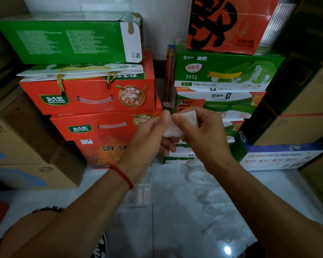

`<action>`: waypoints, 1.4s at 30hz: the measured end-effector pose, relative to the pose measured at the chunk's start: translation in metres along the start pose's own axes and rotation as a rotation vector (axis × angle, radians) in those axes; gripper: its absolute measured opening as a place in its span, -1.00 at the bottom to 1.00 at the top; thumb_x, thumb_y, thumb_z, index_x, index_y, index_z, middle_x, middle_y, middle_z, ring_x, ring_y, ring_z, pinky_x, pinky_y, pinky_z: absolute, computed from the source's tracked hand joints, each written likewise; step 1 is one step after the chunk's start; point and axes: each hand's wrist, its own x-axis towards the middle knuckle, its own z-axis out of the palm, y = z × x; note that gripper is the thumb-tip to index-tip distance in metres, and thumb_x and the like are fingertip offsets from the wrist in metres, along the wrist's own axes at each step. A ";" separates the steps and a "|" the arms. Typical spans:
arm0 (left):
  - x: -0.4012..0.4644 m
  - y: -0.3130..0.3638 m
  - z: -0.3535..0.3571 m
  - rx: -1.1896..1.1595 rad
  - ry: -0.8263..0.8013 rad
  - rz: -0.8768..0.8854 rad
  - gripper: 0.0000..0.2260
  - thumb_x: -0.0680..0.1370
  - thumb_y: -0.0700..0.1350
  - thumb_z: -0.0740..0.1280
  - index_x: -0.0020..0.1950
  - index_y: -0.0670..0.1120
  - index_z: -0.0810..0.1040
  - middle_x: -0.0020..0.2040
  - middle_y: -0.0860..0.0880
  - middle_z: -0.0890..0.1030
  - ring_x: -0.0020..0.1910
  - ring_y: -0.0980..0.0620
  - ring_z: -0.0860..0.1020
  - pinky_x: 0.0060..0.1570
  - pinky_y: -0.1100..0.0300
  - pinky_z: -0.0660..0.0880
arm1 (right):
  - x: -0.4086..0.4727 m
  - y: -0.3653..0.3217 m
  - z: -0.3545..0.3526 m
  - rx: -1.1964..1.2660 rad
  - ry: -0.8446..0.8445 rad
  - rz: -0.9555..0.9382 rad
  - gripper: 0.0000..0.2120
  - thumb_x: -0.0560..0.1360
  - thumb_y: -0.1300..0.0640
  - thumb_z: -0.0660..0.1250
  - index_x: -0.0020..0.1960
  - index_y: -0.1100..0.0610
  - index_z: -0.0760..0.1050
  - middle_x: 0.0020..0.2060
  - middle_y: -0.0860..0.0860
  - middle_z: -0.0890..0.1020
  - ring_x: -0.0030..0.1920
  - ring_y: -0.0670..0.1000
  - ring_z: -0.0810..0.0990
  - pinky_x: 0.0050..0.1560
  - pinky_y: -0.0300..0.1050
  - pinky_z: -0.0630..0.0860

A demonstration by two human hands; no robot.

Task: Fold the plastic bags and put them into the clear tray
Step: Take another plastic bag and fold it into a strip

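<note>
Two hands hold one small folded plastic bag up in the air.

I see the left hand (147,133) at 9 o'clock of the plastic bag (183,123), thumb and fingers pinching its edge. My right hand (203,131) sits at 3 o'clock, fingers curled round it. Both arms reach up from 6 o'clock. Down on the floor (194,211) at 6 o'clock of the bag lies the clear tray (143,192).

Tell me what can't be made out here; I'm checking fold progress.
- Plastic bag, head view: the left hand and right hand cover its edges, so the fold count is unclear.
- Clear tray: the left forearm hides most of it; contents unreadable.
- Loose bags on the floor: transparent and blurred; number unclear.
</note>
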 end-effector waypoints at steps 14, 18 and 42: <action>0.004 -0.011 0.002 0.346 0.459 0.432 -0.76 0.68 -0.11 0.28 -0.14 -0.16 0.58 -0.31 -0.12 0.59 -0.32 -0.07 0.56 -0.33 -0.06 0.48 | -0.006 0.017 0.037 0.030 0.126 -0.059 -0.75 0.62 -0.09 0.33 -0.05 0.08 0.62 -0.37 -0.05 0.64 -0.36 0.01 0.61 -0.33 -0.02 0.52; 0.005 -0.011 0.002 0.353 0.458 0.456 -0.77 0.68 -0.11 0.27 -0.13 -0.15 0.58 -0.33 -0.14 0.59 -0.35 -0.09 0.55 -0.36 -0.07 0.47 | -0.006 0.014 0.034 0.113 0.103 -0.037 -0.75 0.71 0.06 0.27 -0.06 0.15 0.61 -0.43 -0.05 0.58 -0.45 -0.03 0.53 -0.39 -0.13 0.42; 0.006 -0.002 -0.013 0.039 0.136 0.179 -0.66 0.63 0.13 0.25 -0.03 -0.13 0.60 -0.37 -0.09 0.57 -0.44 0.01 0.49 -0.44 0.20 0.42 | -0.003 -0.003 0.000 0.137 -0.181 0.034 -0.90 0.62 0.25 0.38 0.08 0.28 0.63 -0.29 0.18 0.70 -0.37 0.04 0.63 -0.35 -0.08 0.59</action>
